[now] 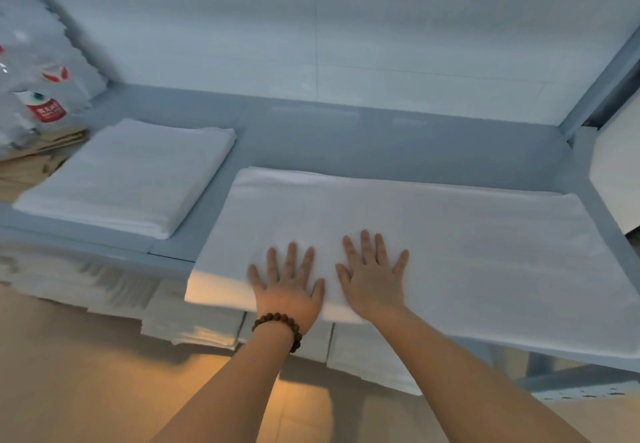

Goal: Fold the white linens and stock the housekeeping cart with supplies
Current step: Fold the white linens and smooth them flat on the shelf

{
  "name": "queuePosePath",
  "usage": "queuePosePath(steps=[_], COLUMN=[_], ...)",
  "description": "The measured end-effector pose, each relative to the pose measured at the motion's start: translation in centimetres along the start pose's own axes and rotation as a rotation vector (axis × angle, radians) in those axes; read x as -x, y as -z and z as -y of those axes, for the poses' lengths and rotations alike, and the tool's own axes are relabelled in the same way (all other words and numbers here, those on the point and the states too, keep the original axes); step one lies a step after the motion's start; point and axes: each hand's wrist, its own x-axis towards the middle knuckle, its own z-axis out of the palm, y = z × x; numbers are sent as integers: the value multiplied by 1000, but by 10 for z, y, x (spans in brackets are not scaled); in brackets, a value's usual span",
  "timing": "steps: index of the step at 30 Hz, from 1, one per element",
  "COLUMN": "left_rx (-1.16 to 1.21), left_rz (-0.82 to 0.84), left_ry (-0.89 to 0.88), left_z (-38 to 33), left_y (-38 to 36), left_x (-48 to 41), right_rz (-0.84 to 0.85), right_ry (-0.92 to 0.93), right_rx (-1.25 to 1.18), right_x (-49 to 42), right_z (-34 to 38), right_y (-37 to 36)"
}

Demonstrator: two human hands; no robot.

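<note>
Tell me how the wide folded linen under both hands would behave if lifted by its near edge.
Probably floppy: the wide linen is folded cloth overhanging the shelf front. Likely slides on that smooth surface. Its layers may splay unless left hand and right hand support it.

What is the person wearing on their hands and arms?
The left hand has a bracelet of round, dark brown beads at the wrist. The right hand wears nothing. No sleeves, gloves or rings show in the picture.
</note>
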Motion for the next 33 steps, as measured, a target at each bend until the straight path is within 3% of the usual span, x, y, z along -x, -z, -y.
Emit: queuePosePath(steps=[7,11,15,21,28,33], left_rx=[72,63,0,-38,-116,-78], left_rz=[34,52,-79,-80,-27,-44], left_ry=[166,189,-86,-379,-163,-93], left_z=[105,103,57,1,36,38], left_y=[18,24,19,19,41,41], left_x=[-40,-61,-78,-124,-211,-210], right_rz=[-62,-69,-64,-174,-228,-224], right_ry=[-99,-196,-230,-207,-236,-241], right_rx=[25,7,0,-10,-16,-5], right_x=[-26,-46,-73,-92,-95,-102], right_z=[7,14,24,11,8,7], right_y=[-1,2,7,-1,-12,-12])
